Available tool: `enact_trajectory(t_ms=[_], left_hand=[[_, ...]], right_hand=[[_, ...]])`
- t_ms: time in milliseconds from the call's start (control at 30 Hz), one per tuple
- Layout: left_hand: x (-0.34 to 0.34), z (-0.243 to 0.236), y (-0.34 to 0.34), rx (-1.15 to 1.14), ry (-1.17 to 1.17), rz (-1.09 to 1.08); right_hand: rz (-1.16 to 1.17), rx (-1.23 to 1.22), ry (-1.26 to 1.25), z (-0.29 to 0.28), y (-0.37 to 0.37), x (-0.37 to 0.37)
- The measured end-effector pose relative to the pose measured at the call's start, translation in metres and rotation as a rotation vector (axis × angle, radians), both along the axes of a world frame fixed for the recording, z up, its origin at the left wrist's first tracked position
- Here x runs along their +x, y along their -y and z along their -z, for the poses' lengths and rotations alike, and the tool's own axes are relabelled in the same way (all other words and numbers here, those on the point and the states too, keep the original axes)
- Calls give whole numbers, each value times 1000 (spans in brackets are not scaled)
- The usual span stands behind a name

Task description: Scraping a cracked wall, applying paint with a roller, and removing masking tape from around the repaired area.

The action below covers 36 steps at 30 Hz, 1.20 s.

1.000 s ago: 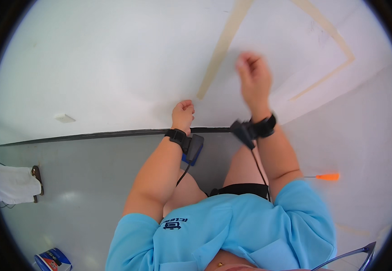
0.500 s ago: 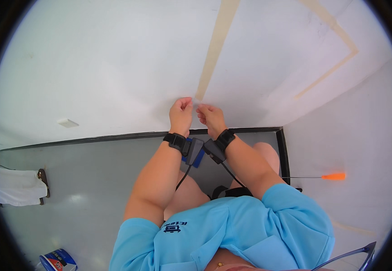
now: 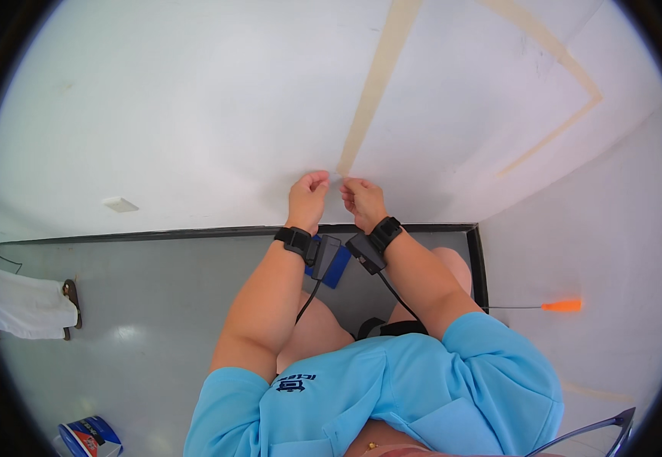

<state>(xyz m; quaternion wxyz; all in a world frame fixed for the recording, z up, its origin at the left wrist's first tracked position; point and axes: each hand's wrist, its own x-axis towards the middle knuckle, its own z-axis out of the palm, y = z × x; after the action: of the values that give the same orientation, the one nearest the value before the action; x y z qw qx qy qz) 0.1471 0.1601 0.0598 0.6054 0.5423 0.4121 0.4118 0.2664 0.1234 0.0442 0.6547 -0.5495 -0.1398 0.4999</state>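
A long beige strip of masking tape [image 3: 376,87] runs down the white wall [image 3: 216,99] and ends just above my fingertips. My left hand [image 3: 309,199] is closed in a pinch at the left of that lower end. On the other side my right hand [image 3: 364,202] pinches too, thumb and forefinger at the tape's end, the other fingers curled. Between the two sets of fingertips shows a small pale sliver, too small to name. Black straps with grey boxes and cables sit on both wrists.
More masking tape [image 3: 556,49] forms an angled line at the upper right. A dark baseboard [image 3: 155,233] borders the grey floor. A blue flat object [image 3: 335,268] lies below my wrists. An orange-handled rod [image 3: 561,305] is at right, a blue bucket [image 3: 91,436] at lower left, a white-draped thing [image 3: 30,303] far left.
Both hands sit slightly lower in the picture, still pinching at the tape's end. The view has shifted a little, and the fingertips look slightly closer together.
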Motion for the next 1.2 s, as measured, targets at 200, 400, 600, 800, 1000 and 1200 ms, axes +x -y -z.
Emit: enact_trajectory(t_ms=[200, 400, 600, 800, 1000, 1200], left_hand=[[-1, -1, 0, 1, -61, 46], [-4, -1, 1, 12, -69, 34], [-7, -2, 3, 1, -78, 37], [-7, -3, 3, 0, -68, 53], [-8, -5, 3, -21, -51, 105], [-5, -12, 9, -163, 57, 146]], right_hand=[[-94, 4, -6, -5, 15, 4], [-110, 0, -2, -8, 13, 3], [-50, -31, -37, -4, 5, 7], [-8, -23, -58, -4, 7, 4], [-393, 306, 18, -6, 48, 10], [-302, 10, -28, -25, 45, 25]])
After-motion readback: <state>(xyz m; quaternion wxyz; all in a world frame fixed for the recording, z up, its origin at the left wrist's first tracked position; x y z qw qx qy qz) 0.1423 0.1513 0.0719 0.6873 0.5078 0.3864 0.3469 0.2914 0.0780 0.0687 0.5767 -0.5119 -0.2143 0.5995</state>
